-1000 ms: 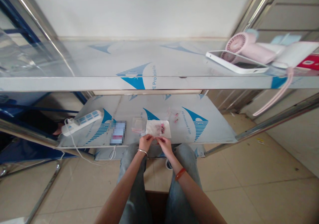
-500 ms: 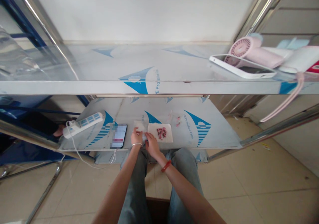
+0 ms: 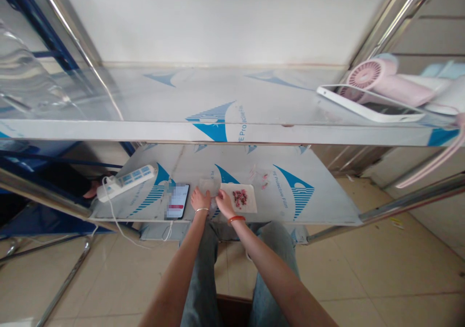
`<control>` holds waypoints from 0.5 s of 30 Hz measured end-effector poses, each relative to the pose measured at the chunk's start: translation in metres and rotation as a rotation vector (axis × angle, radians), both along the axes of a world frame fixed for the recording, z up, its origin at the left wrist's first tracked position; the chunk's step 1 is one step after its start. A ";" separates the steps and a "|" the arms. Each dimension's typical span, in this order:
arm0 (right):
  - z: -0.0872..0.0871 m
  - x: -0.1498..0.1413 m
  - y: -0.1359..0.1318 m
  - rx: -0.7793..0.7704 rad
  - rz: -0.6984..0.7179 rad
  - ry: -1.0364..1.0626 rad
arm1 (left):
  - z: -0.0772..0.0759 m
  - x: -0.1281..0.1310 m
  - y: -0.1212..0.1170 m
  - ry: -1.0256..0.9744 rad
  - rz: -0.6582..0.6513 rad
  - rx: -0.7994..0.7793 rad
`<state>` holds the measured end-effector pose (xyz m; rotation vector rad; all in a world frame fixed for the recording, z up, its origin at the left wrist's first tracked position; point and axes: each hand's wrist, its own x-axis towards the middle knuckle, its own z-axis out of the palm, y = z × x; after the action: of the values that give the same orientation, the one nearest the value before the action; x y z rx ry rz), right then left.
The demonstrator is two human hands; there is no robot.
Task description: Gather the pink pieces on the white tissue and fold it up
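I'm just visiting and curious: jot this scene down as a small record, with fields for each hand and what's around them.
Left hand: at a clear plastic square; bangle on wrist
Right hand: beside a paper sheet; red bracelet on wrist
On paper: small pink-red bits
Nearby: phone, power strip
Surface: steel shelf

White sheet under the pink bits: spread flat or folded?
Spread flat: the white sheet lies open on the lower steel shelf, with the pink bits heaped in its middle and no fold visible.
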<state>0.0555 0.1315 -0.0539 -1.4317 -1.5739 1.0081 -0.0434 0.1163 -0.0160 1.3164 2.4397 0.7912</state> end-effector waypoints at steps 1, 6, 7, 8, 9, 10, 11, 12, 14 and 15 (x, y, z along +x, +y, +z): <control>0.002 -0.001 0.002 -0.014 0.018 0.011 | -0.001 0.000 0.002 -0.020 -0.001 -0.025; 0.009 -0.011 0.010 -0.056 0.045 -0.013 | -0.007 -0.003 0.006 -0.097 0.017 -0.071; 0.010 -0.011 0.013 -0.046 0.040 -0.040 | -0.008 -0.004 0.005 -0.102 0.021 -0.061; 0.011 -0.008 0.016 -0.036 0.030 -0.071 | -0.008 -0.004 0.005 -0.101 0.027 -0.048; 0.012 -0.003 0.019 -0.026 0.015 -0.101 | -0.008 -0.004 0.004 -0.096 0.034 -0.033; 0.013 0.006 0.023 -0.019 -0.006 -0.124 | -0.008 -0.004 0.003 -0.088 0.040 -0.020; 0.015 0.017 0.028 -0.011 -0.030 -0.152 | -0.008 -0.002 0.002 -0.077 0.043 -0.007; 0.017 0.032 0.032 0.000 -0.057 -0.187 | -0.007 -0.001 0.001 -0.067 0.041 0.001; 0.019 0.066 0.040 0.055 -0.129 -0.361 | -0.005 0.004 -0.001 -0.052 0.016 0.013; 0.020 0.083 0.043 0.089 -0.150 -0.487 | -0.004 0.006 -0.001 -0.049 -0.003 0.019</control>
<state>0.1389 0.1747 -0.0338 -1.7925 -1.7859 0.5145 -0.0377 0.1149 -0.0201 1.2917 2.3981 0.8383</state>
